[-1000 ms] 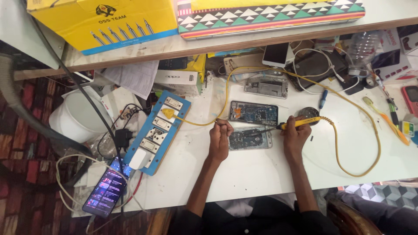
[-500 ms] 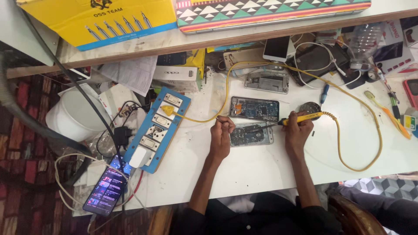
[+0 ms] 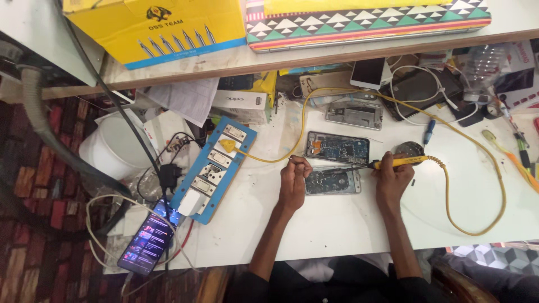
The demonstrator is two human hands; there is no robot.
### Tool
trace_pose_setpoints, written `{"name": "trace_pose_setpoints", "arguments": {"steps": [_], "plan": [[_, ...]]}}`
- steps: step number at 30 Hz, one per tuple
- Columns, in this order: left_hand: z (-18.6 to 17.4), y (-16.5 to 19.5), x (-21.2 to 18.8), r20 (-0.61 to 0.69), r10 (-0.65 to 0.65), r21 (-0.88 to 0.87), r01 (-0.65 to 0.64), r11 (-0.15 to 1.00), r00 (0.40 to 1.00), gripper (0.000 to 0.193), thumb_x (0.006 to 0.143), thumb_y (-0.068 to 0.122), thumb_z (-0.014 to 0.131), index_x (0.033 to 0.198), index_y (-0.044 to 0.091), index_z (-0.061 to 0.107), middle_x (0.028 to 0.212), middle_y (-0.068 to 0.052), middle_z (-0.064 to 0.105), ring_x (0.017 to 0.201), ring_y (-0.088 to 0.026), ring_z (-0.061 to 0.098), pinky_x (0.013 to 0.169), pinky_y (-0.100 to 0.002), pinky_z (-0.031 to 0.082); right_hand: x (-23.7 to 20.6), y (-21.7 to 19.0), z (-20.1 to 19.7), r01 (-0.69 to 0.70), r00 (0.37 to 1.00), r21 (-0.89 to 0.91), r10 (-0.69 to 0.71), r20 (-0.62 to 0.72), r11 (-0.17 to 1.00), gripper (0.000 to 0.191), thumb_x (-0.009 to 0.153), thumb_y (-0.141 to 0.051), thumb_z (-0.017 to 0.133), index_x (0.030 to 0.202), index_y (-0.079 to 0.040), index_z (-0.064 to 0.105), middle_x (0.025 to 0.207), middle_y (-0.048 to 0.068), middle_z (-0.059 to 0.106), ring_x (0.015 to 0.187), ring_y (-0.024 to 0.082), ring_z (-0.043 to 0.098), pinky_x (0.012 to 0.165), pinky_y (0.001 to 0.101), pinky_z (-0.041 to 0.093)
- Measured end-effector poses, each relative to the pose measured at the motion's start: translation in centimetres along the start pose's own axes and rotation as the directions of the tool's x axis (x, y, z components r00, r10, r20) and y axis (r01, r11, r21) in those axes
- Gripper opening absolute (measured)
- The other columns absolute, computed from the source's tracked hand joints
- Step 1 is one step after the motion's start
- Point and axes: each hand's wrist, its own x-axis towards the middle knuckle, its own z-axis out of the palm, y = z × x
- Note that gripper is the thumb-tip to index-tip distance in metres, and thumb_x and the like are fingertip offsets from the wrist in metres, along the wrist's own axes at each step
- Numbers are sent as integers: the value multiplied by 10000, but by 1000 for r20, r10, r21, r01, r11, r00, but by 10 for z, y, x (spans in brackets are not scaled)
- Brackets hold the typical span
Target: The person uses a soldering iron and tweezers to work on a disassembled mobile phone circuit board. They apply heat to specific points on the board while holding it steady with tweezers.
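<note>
Barely shifting since the earlier frame, right hand (image 3: 391,178) gripping yellow soldering iron (image 3: 400,162) over opened phone (image 3: 332,181) mid-bench (image 3: 337,224), left hand (image 3: 294,178) pinching thin solder wire beside it, risking scorching board or fingers through slipping.

A single head-worn camera looks almost straight down from well above a white tabletop (image 3: 337,224). The person's body sits at the bottom edge, forearms reaching up into frame, both hands near the centre. A shelf (image 3: 281,56) crosses the top; floor (image 3: 33,185) shows at left.
</note>
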Motion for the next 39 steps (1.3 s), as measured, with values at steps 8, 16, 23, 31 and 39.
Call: {"name": "trace_pose_setpoints", "arguments": {"steps": [8, 16, 23, 31, 39], "plan": [[0, -3, -2, -8, -32, -18, 32, 999, 999, 371, 1145, 351, 383, 964, 42, 480, 750, -25, 490, 707, -106, 418, 665, -273, 393, 4, 10, -4, 24, 999, 36, -25, 30, 999, 198, 1074, -146, 597, 916, -34, 557, 725, 53, 625, 546, 94, 555, 502, 239, 434], [-1, 0, -1, 7, -27, 27, 26, 999, 1000, 370, 1147, 355, 378, 960, 47, 461, 761, -29, 508, 714, -110, 439, 671, -279, 412, 4, 12, -5, 35, 999, 71, -37, 25, 997, 191, 1079, -108, 582, 911, -31, 531, 702, 52, 583, 530, 103, 528, 500, 250, 447], [-1, 1, 1, 4, -70, 26, 70, 997, 998, 360, 1136, 340, 370, 953, 45, 463, 744, -27, 501, 656, -102, 400, 615, -270, 382, 3, 7, -4, 44, 998, 68, -46, 31, 997, 191, 1077, -115, 578, 909, -34, 537, 697, 56, 595, 524, 105, 530, 494, 246, 429], [0, 4, 1, -2, -2, 57, 2, 998, 1000, 358, 1146, 332, 365, 952, 42, 442, 744, -38, 515, 699, -113, 445, 673, -278, 419, 3, 3, -3, 24, 999, 51, -25, 25, 998, 208, 1077, -133, 588, 901, -30, 544, 711, 57, 603, 538, 107, 538, 503, 248, 425], [0, 3, 1, 0, -12, 46, 12, 999, 1000, 365, 1144, 334, 378, 946, 39, 461, 751, -38, 522, 696, -113, 460, 674, -279, 432, 5, 7, -5, 23, 999, 61, -25, 30, 998, 215, 1074, -125, 596, 890, -30, 538, 705, 52, 598, 529, 110, 532, 498, 252, 434]]}}
